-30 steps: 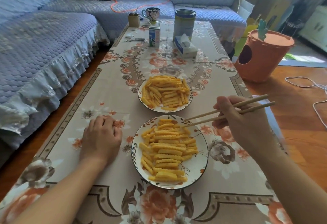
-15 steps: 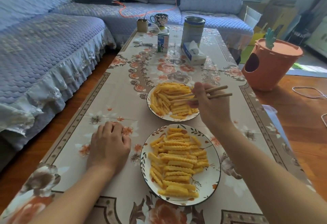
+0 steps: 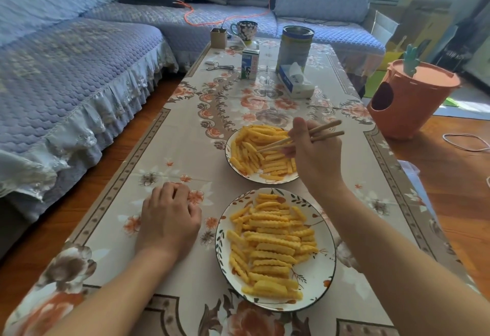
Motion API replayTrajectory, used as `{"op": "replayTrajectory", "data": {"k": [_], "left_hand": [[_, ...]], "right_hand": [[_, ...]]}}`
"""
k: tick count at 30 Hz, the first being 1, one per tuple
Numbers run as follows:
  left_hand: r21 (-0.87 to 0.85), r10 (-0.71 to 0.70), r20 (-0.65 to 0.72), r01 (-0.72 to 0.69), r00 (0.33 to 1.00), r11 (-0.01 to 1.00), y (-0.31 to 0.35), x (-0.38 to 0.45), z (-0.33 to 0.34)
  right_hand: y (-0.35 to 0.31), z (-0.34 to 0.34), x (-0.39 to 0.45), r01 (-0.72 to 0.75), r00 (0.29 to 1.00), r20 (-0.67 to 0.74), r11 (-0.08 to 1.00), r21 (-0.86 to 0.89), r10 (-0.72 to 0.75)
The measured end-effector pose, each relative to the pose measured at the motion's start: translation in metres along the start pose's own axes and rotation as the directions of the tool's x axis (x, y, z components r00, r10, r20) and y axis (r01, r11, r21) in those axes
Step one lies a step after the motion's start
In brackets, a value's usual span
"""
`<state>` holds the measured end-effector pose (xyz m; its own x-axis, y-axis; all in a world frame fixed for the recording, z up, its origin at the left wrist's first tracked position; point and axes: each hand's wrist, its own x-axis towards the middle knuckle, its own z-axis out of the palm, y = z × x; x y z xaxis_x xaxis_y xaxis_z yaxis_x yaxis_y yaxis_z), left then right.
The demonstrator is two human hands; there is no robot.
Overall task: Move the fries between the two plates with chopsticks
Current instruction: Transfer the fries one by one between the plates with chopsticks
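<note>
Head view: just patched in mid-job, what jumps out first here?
Two plates heaped with yellow crinkle fries sit on the floral table, the near plate by the person, the far plate just beyond it. The right hand holds chopsticks with their tips down among the far plate's fries, while the left hand rests on the cloth beside the near plate.

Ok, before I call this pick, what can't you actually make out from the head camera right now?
- Whether the chopsticks pinch a fry: tips lie among the pile on the far plate, too small to tell.
- Right hand covers that plate's right edge and its fries.
- Left hand fingertips curl under, unseen.
- Milk carton print: too small to read.
</note>
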<state>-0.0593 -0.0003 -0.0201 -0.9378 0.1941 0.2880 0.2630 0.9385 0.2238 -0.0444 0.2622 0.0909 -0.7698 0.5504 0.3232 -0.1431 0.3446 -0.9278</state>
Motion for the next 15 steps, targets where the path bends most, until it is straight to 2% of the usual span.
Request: {"op": "replayTrajectory", "data": {"k": [3,9,12,15], "left_hand": [[-0.005,-0.003,0.004,0.003,1.0,1.0,0.001,0.0,-0.002],[-0.013,-0.017,0.021,0.017,1.0,1.0,0.001,-0.001,-0.001],[-0.01,-0.026,0.015,0.026,1.0,1.0,0.004,-0.002,-0.002],[-0.014,-0.029,0.016,0.029,0.999,0.999,0.005,-0.004,-0.004]], "right_hand": [[-0.019,-0.027,-0.006,-0.063,0.998,-0.009,0.993,0.1,0.065],[-0.041,-0.097,-0.054,-0.137,0.989,0.083,0.98,0.146,0.126],[-0.035,-0.109,-0.08,-0.17,0.981,0.115,0.976,0.138,0.155],[-0.032,-0.106,-0.087,-0.146,0.981,0.149,0.98,0.137,0.126]]}}
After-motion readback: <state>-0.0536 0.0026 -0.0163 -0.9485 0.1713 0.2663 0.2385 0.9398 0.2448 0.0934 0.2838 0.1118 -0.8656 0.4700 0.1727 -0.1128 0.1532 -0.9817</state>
